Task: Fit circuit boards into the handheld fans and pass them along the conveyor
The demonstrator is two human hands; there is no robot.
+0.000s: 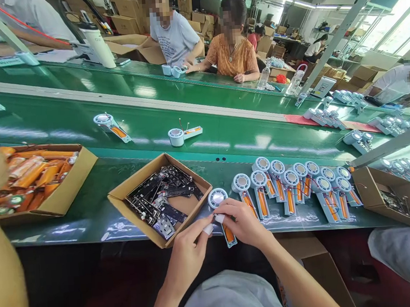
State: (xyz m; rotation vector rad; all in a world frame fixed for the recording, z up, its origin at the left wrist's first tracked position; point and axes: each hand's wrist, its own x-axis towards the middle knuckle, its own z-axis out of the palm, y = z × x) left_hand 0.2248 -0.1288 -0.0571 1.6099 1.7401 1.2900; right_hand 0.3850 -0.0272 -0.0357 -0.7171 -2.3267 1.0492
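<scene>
L hand (189, 247) and R hand (243, 223) meet, both pinching a tiny dark bit, ID unclear, above the pale-blue unit (217, 198); its long axis runs bodyward, slightly R, overhanging the tabletop (74, 230) edge. R hand's nearer.

"How many boxes (190, 217) are on your bench (89, 197)?"
"Three, along its near edge."
"And gadgets (290, 178)?"
"I count one at the near edge before me, about eleven clustered right of it, and two on the belt (231, 135)."

Bright windows (393, 24) stand right of a glowing strip light (291, 0).
</scene>
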